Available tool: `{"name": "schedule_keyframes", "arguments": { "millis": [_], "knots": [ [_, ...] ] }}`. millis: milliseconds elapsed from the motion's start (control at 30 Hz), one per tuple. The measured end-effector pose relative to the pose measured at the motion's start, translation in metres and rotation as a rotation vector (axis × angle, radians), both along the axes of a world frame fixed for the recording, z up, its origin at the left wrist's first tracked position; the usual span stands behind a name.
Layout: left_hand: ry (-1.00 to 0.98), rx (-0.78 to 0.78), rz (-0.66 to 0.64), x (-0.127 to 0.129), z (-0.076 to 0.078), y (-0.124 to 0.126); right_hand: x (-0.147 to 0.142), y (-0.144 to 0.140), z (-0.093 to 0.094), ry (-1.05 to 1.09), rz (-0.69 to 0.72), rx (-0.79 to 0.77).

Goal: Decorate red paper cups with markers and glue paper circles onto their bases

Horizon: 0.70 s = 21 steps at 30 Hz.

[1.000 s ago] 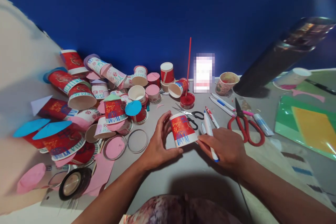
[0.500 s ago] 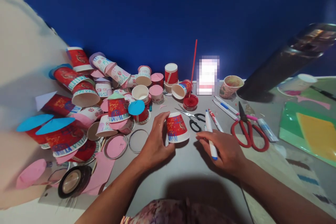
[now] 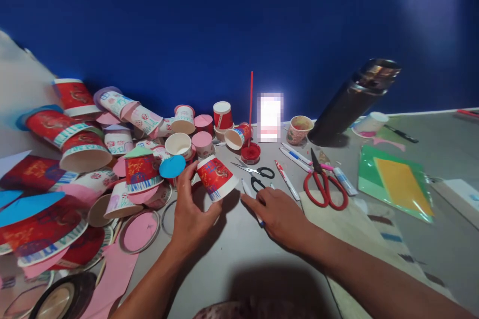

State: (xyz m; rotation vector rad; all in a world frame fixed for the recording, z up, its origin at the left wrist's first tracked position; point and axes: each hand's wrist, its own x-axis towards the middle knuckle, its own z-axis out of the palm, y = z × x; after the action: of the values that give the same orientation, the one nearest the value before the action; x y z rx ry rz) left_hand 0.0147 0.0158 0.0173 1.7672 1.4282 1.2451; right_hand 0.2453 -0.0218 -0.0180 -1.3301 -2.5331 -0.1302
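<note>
My left hand (image 3: 192, 212) grips a red paper cup (image 3: 217, 178) between thumb and fingers. The cup is tilted, its white rim toward the lower right, with a blue window drawing, a gold motif and blue strokes near the rim. Close to the grey table, my right hand (image 3: 279, 209) is curled over a white marker (image 3: 248, 190) with a blue end. Its index finger lies across the marker's middle, hiding part of it. Small black-handled scissors (image 3: 258, 172) lie just beyond that hand.
A heap of decorated paper cups (image 3: 142, 169) with paper tops fills the left. Toward the back stand a red paint pot (image 3: 250, 153), a glowing pixelated screen (image 3: 270, 117) and a black flask (image 3: 348, 104). Red-handled scissors (image 3: 325, 187) and a green packet (image 3: 396, 182) lie right.
The view has turned right. My left hand has raised and tilted the cup, its rim now toward the lower right. My right hand has turned palm-down with the marker lower, near the table.
</note>
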Motion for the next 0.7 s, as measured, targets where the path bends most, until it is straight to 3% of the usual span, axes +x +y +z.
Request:
{"name": "schedule_keyframes", "arguments": {
  "millis": [167,300,500,600,700],
  "knots": [
    [0.086,0.024,0.017,0.000,-0.002,0.001,0.025,0.000,0.015,0.065,-0.246,-0.027],
    [0.140,0.083,0.046,0.002,-0.002,0.002,0.042,-0.002,0.020,-0.038,-0.401,-0.132],
    [0.116,0.062,0.063,0.000,0.000,0.002,0.041,0.000,0.017,0.014,-0.341,-0.309],
    [0.029,-0.005,0.010,0.003,0.002,-0.002,0.042,0.002,0.026,0.324,-0.286,-0.395],
    [-0.018,-0.045,-0.128,0.006,0.001,-0.006,0.047,0.000,0.038,0.741,-0.120,-0.559]
  ]
}}
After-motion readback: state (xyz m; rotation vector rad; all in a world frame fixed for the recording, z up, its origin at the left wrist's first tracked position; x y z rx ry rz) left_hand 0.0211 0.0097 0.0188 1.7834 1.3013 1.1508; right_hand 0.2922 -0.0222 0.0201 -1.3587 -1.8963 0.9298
